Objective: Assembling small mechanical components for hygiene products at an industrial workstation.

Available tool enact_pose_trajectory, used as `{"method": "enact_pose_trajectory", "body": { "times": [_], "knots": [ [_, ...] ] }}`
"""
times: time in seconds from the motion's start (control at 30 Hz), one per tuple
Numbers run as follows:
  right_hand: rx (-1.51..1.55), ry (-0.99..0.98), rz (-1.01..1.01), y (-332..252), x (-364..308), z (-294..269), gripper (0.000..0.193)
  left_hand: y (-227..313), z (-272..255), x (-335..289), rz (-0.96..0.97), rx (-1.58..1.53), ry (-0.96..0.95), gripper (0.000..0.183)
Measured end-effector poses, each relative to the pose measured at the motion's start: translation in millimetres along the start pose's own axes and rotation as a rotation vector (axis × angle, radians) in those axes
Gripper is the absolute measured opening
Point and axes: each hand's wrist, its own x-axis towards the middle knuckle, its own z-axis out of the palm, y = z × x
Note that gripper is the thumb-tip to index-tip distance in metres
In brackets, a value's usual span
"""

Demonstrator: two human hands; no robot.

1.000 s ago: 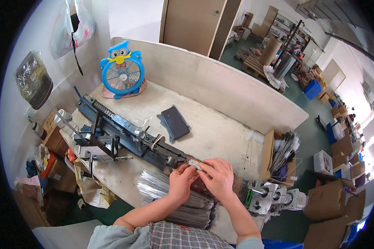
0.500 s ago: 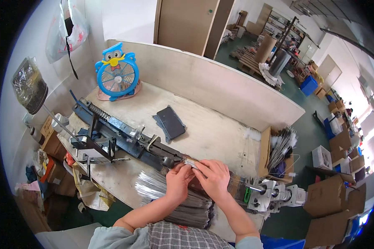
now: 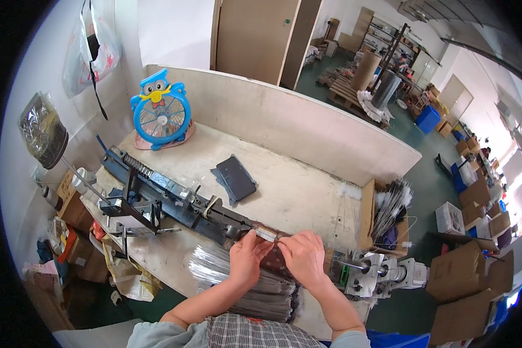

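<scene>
My left hand (image 3: 247, 257) is closed in a pinch at the left end of a small pale strip (image 3: 265, 234) on the long dark metal fixture (image 3: 210, 212). Thumb and fingers of my right hand (image 3: 303, 255) are pinched together by the strip's right end. Whatever lies between the fingertips is too small to make out. Just below my left hand, a thick bundle of thin silvery wires (image 3: 214, 268) lies on the workbench (image 3: 298, 174), partly covered by my left forearm.
Beyond the fixture lies a dark flat phone-like slab (image 3: 238, 178). A blue cartoon-shaped fan (image 3: 162, 120) stands at the back left. At right are a metal clamp mechanism (image 3: 383, 274) and a cardboard box (image 3: 368, 214) of wires. A low partition (image 3: 307, 113) edges the bench.
My hands have drawn slightly apart, the right one shifting a little to the right. More of the pale strip shows between them. The whole view has shifted slightly.
</scene>
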Motion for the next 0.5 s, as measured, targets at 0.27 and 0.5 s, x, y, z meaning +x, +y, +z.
{"method": "enact_pose_trajectory", "body": {
  "times": [0.27,0.5],
  "knots": [
    [0.125,0.030,0.026,8,1,-3,0.011,1,-2,-3,-0.078,0.012,-0.056,0.040],
    [0.214,0.069,0.064,10,-14,-21,0.012,14,-11,-26,-0.111,0.290,-0.081,0.042]
  ]
}}
